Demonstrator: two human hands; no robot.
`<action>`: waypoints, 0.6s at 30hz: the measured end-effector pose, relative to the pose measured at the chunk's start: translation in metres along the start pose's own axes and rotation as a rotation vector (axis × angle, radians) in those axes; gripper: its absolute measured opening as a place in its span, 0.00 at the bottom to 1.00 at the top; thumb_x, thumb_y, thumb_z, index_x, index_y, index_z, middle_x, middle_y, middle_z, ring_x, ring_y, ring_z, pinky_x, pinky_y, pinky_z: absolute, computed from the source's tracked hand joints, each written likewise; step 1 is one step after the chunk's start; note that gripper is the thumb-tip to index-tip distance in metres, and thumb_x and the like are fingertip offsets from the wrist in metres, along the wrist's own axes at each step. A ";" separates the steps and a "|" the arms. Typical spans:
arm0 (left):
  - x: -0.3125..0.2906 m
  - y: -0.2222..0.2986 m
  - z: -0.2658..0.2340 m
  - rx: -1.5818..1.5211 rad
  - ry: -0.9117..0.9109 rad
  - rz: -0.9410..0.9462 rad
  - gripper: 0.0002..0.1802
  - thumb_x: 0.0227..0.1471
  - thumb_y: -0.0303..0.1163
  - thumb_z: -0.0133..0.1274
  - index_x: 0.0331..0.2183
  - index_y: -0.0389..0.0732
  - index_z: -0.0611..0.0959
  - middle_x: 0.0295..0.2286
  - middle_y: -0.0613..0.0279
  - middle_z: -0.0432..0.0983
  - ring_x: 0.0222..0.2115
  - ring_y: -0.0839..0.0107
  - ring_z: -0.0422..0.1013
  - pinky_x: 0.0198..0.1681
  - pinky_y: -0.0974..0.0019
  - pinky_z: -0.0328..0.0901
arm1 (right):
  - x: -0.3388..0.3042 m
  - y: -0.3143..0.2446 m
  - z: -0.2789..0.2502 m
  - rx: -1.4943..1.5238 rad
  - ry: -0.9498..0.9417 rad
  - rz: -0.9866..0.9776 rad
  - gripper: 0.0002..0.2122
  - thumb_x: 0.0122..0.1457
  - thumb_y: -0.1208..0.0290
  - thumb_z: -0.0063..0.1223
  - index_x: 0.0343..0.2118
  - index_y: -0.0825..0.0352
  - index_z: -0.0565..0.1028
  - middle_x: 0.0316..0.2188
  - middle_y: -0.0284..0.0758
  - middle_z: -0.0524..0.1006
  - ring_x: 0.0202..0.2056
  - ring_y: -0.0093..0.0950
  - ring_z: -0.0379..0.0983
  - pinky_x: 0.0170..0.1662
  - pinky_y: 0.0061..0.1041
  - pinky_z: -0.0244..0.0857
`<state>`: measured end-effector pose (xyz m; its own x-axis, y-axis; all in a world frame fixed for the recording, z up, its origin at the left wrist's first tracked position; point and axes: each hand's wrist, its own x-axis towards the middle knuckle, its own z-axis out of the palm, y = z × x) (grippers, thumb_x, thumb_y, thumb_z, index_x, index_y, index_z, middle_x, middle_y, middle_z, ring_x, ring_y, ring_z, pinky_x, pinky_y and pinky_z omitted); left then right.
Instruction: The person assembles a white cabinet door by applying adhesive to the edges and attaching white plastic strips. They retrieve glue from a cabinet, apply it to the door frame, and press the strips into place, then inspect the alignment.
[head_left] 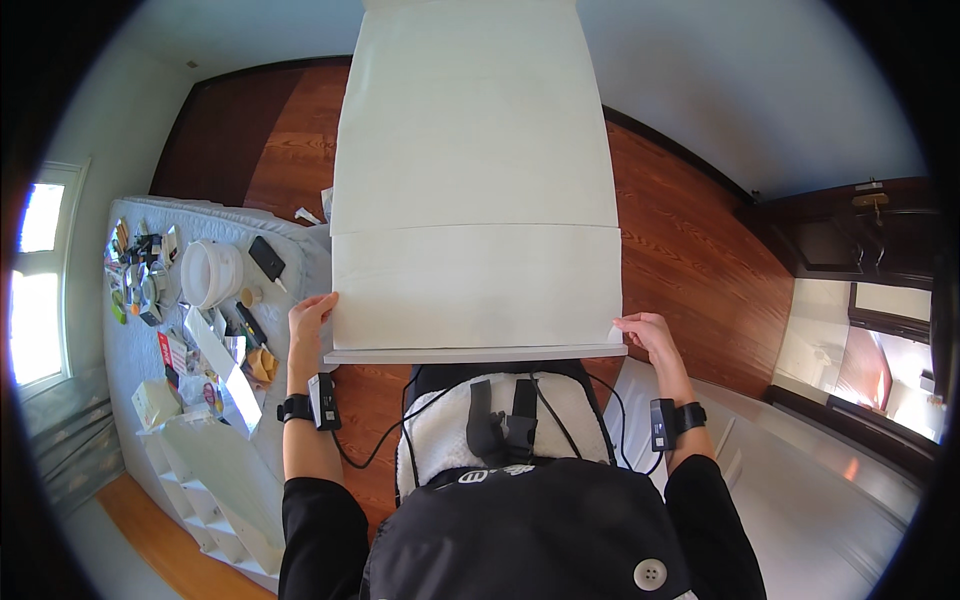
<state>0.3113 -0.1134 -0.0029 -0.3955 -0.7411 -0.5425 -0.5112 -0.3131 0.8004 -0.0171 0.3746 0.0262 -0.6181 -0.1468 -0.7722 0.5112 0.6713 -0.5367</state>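
A long white sheet [475, 285] with straight crosswise creases lies over the table in front of me, reaching far back. Along its near side shows the pale table edge [475, 354]. My left hand [312, 318] pinches the left margin of the sheet close to its near corner. At the near right corner, my right hand [652, 336] has thumb and fingers closed on the sheet, where a small flap of it is turned up. The sheet lies mostly flat between the two hands.
To the left, a pale-covered mattress [318, 262] carries a white bucket [212, 273], a black device [267, 257], a white rack [215, 490] and small clutter. White panelled furniture [770, 470] stands at lower right, a dark cabinet [830, 235] farther off. Cables [372, 464] hang from both wrist units.
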 end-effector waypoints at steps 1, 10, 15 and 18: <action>0.000 0.000 0.000 -0.007 0.002 0.001 0.13 0.44 0.34 0.64 0.30 0.33 0.84 0.23 0.71 0.73 0.23 0.81 0.63 0.28 0.77 0.57 | -0.001 0.000 0.000 0.003 0.006 -0.021 0.11 0.46 0.67 0.67 0.28 0.68 0.78 0.18 0.25 0.71 0.19 0.13 0.60 0.22 0.14 0.53; -0.001 0.000 0.001 -0.040 0.006 -0.035 0.13 0.44 0.34 0.65 0.29 0.35 0.84 0.22 0.71 0.73 0.23 0.82 0.62 0.29 0.77 0.56 | -0.002 0.002 0.002 0.031 0.015 -0.054 0.12 0.47 0.67 0.67 0.28 0.69 0.78 0.20 0.25 0.72 0.21 0.13 0.60 0.24 0.14 0.54; -0.002 0.003 0.002 -0.034 0.016 -0.038 0.13 0.44 0.34 0.65 0.29 0.34 0.84 0.22 0.71 0.73 0.23 0.82 0.62 0.28 0.78 0.56 | -0.003 0.001 0.003 0.010 0.031 -0.062 0.12 0.47 0.66 0.66 0.30 0.69 0.77 0.20 0.26 0.72 0.21 0.14 0.60 0.25 0.15 0.55; -0.002 0.004 0.002 -0.030 0.018 -0.038 0.13 0.43 0.34 0.65 0.29 0.34 0.84 0.21 0.71 0.73 0.23 0.82 0.63 0.27 0.78 0.56 | -0.003 0.002 0.003 0.007 0.036 -0.080 0.13 0.47 0.66 0.66 0.30 0.70 0.77 0.21 0.26 0.73 0.22 0.14 0.61 0.26 0.15 0.56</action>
<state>0.3087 -0.1120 0.0006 -0.3626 -0.7386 -0.5684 -0.5024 -0.3588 0.7867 -0.0119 0.3741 0.0265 -0.6781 -0.1730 -0.7143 0.4638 0.6532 -0.5985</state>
